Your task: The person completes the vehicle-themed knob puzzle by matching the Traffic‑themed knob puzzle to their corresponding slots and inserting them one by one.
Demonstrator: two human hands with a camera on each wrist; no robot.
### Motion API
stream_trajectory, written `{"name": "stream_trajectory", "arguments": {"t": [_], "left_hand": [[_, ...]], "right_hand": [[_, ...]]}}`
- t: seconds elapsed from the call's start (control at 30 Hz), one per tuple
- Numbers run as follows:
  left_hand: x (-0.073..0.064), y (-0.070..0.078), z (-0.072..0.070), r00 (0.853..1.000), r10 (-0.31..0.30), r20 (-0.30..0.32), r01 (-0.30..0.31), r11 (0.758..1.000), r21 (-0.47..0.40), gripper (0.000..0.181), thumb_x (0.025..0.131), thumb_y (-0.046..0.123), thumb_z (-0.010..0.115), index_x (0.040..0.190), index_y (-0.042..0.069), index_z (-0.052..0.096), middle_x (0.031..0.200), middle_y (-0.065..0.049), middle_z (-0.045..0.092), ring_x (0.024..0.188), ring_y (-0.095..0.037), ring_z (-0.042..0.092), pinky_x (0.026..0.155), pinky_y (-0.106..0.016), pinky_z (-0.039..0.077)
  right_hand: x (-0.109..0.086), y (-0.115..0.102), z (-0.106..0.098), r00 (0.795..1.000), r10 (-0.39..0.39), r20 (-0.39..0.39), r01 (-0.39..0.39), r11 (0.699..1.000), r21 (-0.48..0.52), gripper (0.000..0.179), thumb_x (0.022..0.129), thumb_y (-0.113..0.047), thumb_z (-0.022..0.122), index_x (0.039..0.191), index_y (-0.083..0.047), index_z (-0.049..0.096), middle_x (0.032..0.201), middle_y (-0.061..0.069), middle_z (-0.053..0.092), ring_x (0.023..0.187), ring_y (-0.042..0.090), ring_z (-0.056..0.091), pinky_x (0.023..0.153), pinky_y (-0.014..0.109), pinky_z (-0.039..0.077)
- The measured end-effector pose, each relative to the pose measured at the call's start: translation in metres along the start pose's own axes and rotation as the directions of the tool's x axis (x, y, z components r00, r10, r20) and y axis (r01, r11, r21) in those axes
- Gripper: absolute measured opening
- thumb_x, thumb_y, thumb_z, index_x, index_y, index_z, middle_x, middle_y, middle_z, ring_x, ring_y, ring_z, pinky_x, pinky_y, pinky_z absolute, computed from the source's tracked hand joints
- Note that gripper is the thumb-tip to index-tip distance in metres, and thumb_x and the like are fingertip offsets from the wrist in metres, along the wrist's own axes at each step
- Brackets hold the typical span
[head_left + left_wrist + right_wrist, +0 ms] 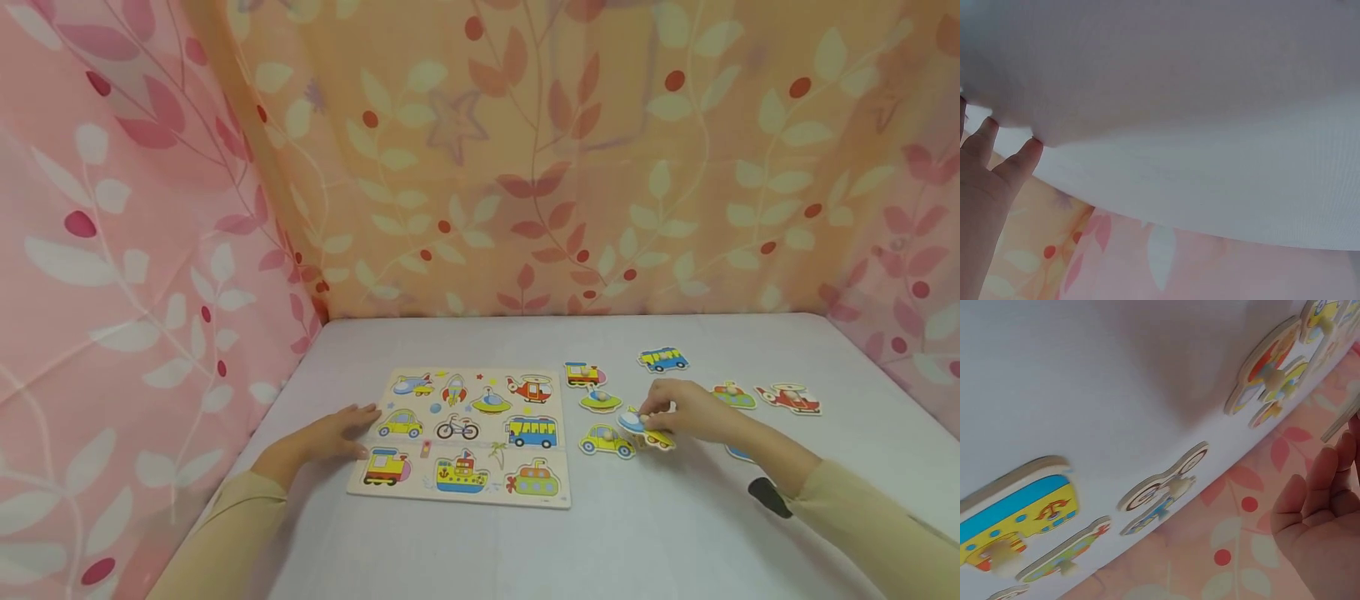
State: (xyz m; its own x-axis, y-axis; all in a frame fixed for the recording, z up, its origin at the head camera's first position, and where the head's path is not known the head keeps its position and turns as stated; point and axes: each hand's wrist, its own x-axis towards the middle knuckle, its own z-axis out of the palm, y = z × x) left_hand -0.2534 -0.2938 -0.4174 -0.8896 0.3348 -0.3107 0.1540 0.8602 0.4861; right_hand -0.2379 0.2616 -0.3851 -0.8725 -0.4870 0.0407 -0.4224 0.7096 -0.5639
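1. The right hand is pinching the plane piece between curled thumb and fingers, and in the right wrist view those fingers are gripping a thin wooden edge
2. The plane piece is showing just right of the yellow car piece, right of the board
3. The left hand is holding nothing, its fingers reaching out loosely spread at the board's left edge; I cannot tell whether the fingertips are touching it
4. The board is lying flat on the white surface, showing rows of vehicle pictures
5. Near its right edge, the train piece is lying above the flying saucer piece, with the car piece below
6. The bus piece is resting farther back, while the submarine piece and helicopter piece are lying beyond the right hand
7. The boat piece and bicycle piece are showing in the right wrist view
8. Leafy curtains are hanging behind and at both sides of the surface
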Motion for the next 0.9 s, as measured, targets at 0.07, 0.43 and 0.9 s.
{"name": "stream_trajectory", "arguments": {"t": [0.07,0.43,0.9], "left_hand": [[0.001,0.0,0.0,1.0,-0.004,-0.002,0.004,1.0,0.002,0.076,0.083,0.028,0.076,0.149,0.011,0.04,0.157,-0.016,0.028,0.144,-0.045,0.01,0.109,-0.068,0.013],[-0.001,-0.001,0.002,1.0,-0.001,-0.003,0.001,1.0,0.011,0.077,0.083,0.029,0.076,0.149,0.012,0.041,0.157,-0.015,0.028,0.144,-0.046,0.01,0.109,-0.068,0.014],[-0.003,-0.001,0.002,1.0,0.001,-0.001,-0.001,1.0,0.019,0.075,0.084,0.031,0.074,0.149,0.014,0.041,0.157,-0.014,0.028,0.144,-0.046,0.011,0.108,-0.068,0.014]], "right_hand": [[0.004,-0.003,0.0,1.0,0.019,0.002,-0.019,1.0,0.02,0.007,0.085,-0.014,0.074,0.091,-0.01,0.075,0.083,-0.008,0.059,0.079,0.013,0.051,0.065,0.024,0.045],[0.018,-0.018,0.006,0.985,0.172,0.027,-0.174,0.977,0.121,0.011,0.086,-0.014,0.074,0.094,-0.007,0.075,0.085,0.0,0.061,0.082,0.02,0.051,0.063,0.028,0.047],[0.033,-0.031,0.011,0.986,0.166,0.029,-0.168,0.982,0.09,0.009,0.086,-0.016,0.074,0.093,-0.01,0.074,0.085,-0.001,0.06,0.085,0.021,0.05,0.069,0.032,0.042]]}}
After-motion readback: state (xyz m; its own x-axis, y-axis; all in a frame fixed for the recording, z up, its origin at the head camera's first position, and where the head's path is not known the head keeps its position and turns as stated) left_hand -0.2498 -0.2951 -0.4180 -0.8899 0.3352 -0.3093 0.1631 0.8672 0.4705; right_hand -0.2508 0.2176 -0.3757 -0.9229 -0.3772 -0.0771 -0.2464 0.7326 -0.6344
